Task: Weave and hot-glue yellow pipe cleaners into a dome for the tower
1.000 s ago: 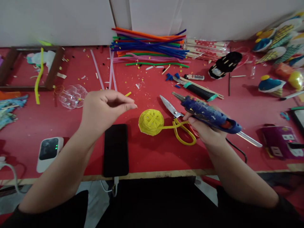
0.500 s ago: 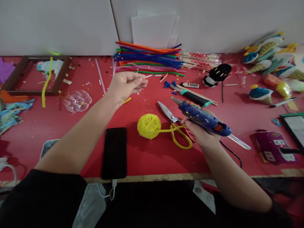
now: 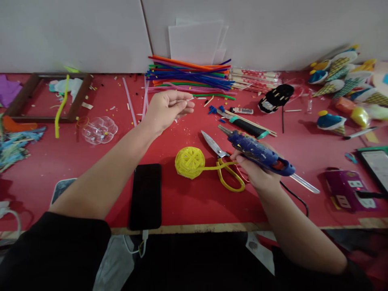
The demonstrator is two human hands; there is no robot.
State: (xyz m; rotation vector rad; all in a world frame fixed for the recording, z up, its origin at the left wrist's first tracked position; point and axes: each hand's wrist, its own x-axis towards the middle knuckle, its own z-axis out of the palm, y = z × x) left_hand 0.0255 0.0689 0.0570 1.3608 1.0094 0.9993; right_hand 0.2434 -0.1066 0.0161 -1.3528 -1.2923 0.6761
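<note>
My right hand (image 3: 257, 169) is closed round a blue hot glue gun (image 3: 257, 149), its nozzle pointing to the upper left and a clear glue stick (image 3: 306, 184) sticking out behind. From a round yellow wrapped piece (image 3: 190, 162) on the table, a yellow pipe cleaner strand (image 3: 215, 167) runs to the fingers of this hand. My left hand (image 3: 169, 109) hangs over the table below the pipe cleaner bundle, thumb and fingers drawn together; anything between them is too small to make out. Scissors with yellow handles (image 3: 232, 180) lie partly beneath my right hand.
Coloured pipe cleaners (image 3: 190, 76) lie along the wall. A utility knife (image 3: 248, 125) is behind the glue gun. Near the front edge rests a black phone (image 3: 146, 196). A purple power socket block (image 3: 348, 190) and small stuffed cones (image 3: 330, 121) stand right; a brown frame (image 3: 21, 97) lies left.
My left hand has shifted slightly to the right. My right hand, the glue gun and the yellow wrapped piece stay almost where they were.
</note>
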